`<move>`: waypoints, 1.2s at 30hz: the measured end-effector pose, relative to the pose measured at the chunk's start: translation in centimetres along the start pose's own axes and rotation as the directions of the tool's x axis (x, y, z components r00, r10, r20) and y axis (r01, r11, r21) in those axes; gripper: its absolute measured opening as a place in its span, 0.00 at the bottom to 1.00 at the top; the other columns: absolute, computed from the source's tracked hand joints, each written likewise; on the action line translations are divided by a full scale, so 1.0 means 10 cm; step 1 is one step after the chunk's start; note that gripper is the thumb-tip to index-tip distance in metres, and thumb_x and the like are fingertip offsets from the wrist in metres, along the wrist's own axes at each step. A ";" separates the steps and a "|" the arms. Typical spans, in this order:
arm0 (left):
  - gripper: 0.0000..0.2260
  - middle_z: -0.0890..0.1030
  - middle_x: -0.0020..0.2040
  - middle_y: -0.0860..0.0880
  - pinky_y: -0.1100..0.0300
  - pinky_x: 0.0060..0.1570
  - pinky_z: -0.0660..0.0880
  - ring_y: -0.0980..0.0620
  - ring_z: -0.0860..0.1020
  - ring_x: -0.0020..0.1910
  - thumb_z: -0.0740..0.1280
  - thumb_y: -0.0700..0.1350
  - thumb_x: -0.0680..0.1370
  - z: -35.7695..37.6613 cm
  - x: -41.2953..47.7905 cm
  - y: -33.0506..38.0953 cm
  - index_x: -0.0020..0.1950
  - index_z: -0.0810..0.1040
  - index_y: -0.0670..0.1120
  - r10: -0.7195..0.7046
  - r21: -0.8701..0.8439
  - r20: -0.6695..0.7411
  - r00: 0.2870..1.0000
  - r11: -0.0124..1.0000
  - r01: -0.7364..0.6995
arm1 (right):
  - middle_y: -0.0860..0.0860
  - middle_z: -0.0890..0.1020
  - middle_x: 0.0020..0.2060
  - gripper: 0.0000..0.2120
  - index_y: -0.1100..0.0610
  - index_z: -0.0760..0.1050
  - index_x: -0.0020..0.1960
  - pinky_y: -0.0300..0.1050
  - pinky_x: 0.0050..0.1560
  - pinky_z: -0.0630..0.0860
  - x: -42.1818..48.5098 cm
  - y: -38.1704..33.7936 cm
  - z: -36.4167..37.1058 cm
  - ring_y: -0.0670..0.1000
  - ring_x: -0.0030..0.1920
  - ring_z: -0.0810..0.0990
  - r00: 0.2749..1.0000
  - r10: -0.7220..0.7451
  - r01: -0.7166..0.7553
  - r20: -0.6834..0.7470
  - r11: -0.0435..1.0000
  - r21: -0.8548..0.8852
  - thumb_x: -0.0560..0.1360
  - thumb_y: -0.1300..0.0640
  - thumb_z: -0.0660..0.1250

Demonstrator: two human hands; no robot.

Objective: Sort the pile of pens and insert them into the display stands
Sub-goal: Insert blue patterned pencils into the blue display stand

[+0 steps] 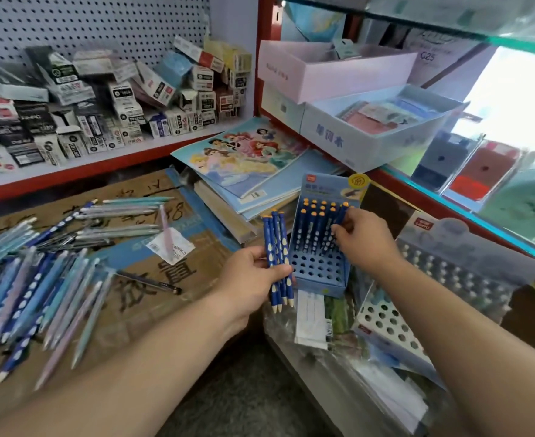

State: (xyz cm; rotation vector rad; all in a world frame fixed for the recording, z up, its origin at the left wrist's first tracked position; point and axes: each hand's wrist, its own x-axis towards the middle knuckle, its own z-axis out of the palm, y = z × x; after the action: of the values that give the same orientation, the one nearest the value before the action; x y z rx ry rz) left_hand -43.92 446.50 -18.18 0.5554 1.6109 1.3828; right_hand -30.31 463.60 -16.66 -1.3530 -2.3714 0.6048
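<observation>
Left hand (250, 279) was gripping a little bundle of dark blue pens (277, 244), tips down, just beside the blue display stand (318, 272). Right hand (367, 241) was pinching one more blue pen (342, 214) up at the stand's back rows, where a bunch already stood in the holes. The big pile (29, 288) lay sprawled over the cardboard (152, 279) off to the left.

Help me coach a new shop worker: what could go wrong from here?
1. The left hand holds several blue pens in one grip; one might slip out.
2. The blue stand leans on loose packets, so the right hand pushing a pen in could tip it.
3. The pile on the cardboard mixes similar blues; a wrong pen may get picked.
</observation>
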 end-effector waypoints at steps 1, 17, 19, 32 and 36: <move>0.10 0.86 0.50 0.42 0.40 0.57 0.80 0.44 0.85 0.50 0.72 0.34 0.76 0.01 0.01 0.00 0.56 0.82 0.42 -0.002 -0.004 0.001 1.000 1.000 0.002 | 0.51 0.82 0.42 0.05 0.54 0.76 0.48 0.45 0.45 0.72 0.01 0.00 0.01 0.54 0.45 0.80 1.000 0.004 -0.003 0.009 1.000 -0.003 0.81 0.54 0.67; 0.11 0.87 0.49 0.44 0.40 0.57 0.80 0.45 0.86 0.49 0.72 0.34 0.76 -0.03 -0.02 -0.01 0.56 0.82 0.44 0.008 -0.002 0.011 1.000 1.000 -0.008 | 0.47 0.78 0.37 0.06 0.53 0.76 0.44 0.41 0.41 0.68 0.00 -0.01 0.10 0.53 0.43 0.78 0.994 0.078 -0.077 0.079 0.997 -0.009 0.80 0.56 0.69; 0.11 0.87 0.49 0.44 0.40 0.56 0.81 0.46 0.86 0.47 0.72 0.34 0.76 -0.03 -0.04 0.00 0.57 0.82 0.44 0.008 -0.012 0.013 1.000 1.000 -0.008 | 0.47 0.77 0.37 0.06 0.51 0.76 0.44 0.41 0.41 0.68 0.01 -0.02 0.11 0.52 0.44 0.78 0.994 0.076 -0.074 0.077 0.997 -0.026 0.80 0.56 0.69; 0.11 0.87 0.49 0.46 0.40 0.58 0.80 0.46 0.85 0.50 0.73 0.34 0.76 -0.07 -0.05 0.00 0.55 0.82 0.45 0.016 -0.006 0.016 1.000 1.000 -0.016 | 0.50 0.81 0.44 0.10 0.56 0.81 0.56 0.43 0.44 0.71 0.03 -0.10 0.09 0.51 0.44 0.78 0.990 0.091 -0.089 -0.106 0.996 0.027 0.79 0.53 0.71; 0.10 0.87 0.48 0.46 0.40 0.58 0.80 0.46 0.85 0.50 0.73 0.35 0.76 -0.07 -0.05 -0.01 0.55 0.82 0.46 0.020 0.000 0.022 1.000 1.000 -0.020 | 0.51 0.83 0.45 0.11 0.55 0.81 0.56 0.47 0.47 0.77 0.02 -0.13 0.06 0.52 0.46 0.80 0.991 0.102 -0.104 -0.090 0.994 -0.019 0.77 0.49 0.72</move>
State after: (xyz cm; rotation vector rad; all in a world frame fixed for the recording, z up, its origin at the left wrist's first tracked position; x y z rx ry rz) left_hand -44.29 445.66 -18.08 0.5862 1.5919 1.3874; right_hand -31.64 463.09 -16.54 -1.4884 -2.2564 0.5345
